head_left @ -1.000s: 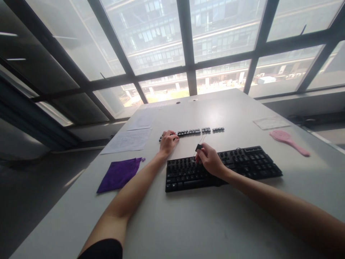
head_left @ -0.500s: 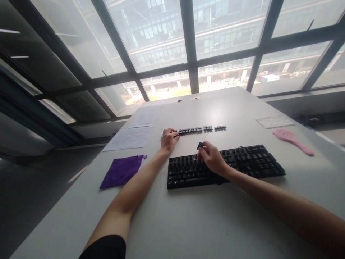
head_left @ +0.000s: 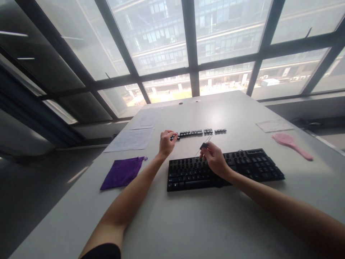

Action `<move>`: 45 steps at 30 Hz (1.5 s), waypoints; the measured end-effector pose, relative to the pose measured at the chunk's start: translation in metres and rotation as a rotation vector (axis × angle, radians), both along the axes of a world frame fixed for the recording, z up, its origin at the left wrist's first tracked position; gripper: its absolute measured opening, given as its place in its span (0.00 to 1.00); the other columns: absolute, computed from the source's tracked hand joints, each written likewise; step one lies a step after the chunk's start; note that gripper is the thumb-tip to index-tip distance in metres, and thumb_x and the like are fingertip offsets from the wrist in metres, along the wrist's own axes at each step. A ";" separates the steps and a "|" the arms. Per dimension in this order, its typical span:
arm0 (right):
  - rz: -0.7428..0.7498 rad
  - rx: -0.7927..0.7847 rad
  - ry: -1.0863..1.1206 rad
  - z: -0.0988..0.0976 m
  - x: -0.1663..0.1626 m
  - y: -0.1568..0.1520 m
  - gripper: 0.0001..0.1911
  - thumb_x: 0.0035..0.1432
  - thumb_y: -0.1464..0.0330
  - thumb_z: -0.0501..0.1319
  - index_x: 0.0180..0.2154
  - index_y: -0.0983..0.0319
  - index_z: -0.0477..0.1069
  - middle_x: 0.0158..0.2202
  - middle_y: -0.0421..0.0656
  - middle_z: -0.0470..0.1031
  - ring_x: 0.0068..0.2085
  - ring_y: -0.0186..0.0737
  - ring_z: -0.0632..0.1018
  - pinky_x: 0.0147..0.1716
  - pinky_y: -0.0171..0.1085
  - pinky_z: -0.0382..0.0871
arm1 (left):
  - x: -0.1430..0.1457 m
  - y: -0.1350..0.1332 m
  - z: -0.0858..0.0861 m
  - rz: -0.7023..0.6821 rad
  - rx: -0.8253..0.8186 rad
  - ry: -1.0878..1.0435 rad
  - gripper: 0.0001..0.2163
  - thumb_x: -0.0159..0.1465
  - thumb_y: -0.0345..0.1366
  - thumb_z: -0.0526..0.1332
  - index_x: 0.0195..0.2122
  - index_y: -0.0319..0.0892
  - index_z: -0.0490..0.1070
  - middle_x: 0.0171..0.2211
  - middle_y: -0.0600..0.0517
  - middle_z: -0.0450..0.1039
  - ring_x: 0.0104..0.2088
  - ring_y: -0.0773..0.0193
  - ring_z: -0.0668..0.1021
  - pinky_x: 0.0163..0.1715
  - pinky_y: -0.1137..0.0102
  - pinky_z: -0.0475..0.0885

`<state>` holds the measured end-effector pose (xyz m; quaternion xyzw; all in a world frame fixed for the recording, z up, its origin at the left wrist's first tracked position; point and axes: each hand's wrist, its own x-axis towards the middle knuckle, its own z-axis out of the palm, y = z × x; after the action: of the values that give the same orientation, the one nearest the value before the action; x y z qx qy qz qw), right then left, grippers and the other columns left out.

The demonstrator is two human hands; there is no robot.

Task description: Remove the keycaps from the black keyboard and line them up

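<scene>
The black keyboard [head_left: 253,171] lies on the white table, with its upper left rows of keys taken off. My right hand [head_left: 215,160] is closed on a keycap puller [head_left: 204,145], a black grip with thin wire loops at both ends, above the keyboard's upper edge. Beyond the keyboard runs a row of loose black keycaps [head_left: 191,133]. At the left end of this row my left hand [head_left: 167,142] pinches a keycap [head_left: 175,138] between thumb and fingers, close to the tabletop; the hand partly hides it.
Left of my left arm lies a purple drawstring pouch [head_left: 122,173]. Printed paper sheets [head_left: 130,139] are behind it. On the right are a pink hairbrush [head_left: 292,145] and a flat whitish packet [head_left: 274,125]. Large windows [head_left: 223,32] stand past the table's far edge.
My left hand has shifted slightly, its fingers now drawn to the end of the keycap row. My right hand and the puller have moved a little to the right. The view has tilted slightly.
</scene>
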<state>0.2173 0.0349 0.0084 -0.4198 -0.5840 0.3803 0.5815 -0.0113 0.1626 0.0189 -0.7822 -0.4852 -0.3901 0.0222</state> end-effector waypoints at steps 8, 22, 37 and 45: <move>0.072 0.020 -0.158 0.003 0.009 -0.003 0.06 0.65 0.66 0.56 0.35 0.60 0.67 0.26 0.39 0.72 0.29 0.37 0.74 0.30 0.36 0.65 | 0.046 -0.084 0.013 -0.334 -0.266 -0.003 0.08 0.65 0.30 0.58 0.39 0.44 0.77 0.39 0.49 0.76 0.43 0.58 0.75 0.48 0.62 0.69; 0.270 0.235 -0.531 0.004 0.009 -0.012 0.07 0.62 0.75 0.54 0.32 0.59 0.65 0.34 0.42 0.69 0.34 0.38 0.68 0.35 0.37 0.63 | 0.049 -0.108 -0.001 -0.410 -0.347 0.042 0.08 0.60 0.25 0.56 0.26 0.43 0.68 0.28 0.52 0.70 0.34 0.61 0.72 0.39 0.66 0.69; 0.131 0.065 -0.315 0.003 0.012 -0.008 0.06 0.59 0.72 0.57 0.29 0.61 0.68 0.26 0.38 0.72 0.29 0.36 0.70 0.30 0.35 0.62 | 0.048 -0.112 -0.001 -0.480 -0.314 0.116 0.04 0.60 0.40 0.69 0.32 0.47 0.79 0.34 0.50 0.75 0.38 0.58 0.75 0.40 0.63 0.71; 0.038 0.064 -0.165 0.002 0.012 -0.005 0.06 0.61 0.70 0.56 0.30 0.60 0.67 0.26 0.39 0.72 0.29 0.37 0.72 0.30 0.36 0.65 | 0.052 -0.117 0.001 -0.478 -0.305 -0.012 0.07 0.64 0.37 0.65 0.43 0.47 0.77 0.39 0.50 0.76 0.41 0.59 0.77 0.44 0.65 0.72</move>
<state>0.2297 0.0304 0.0106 -0.4196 -0.6497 0.3367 0.5371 0.0404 0.0458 0.0199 -0.8664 -0.3404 -0.3113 -0.1912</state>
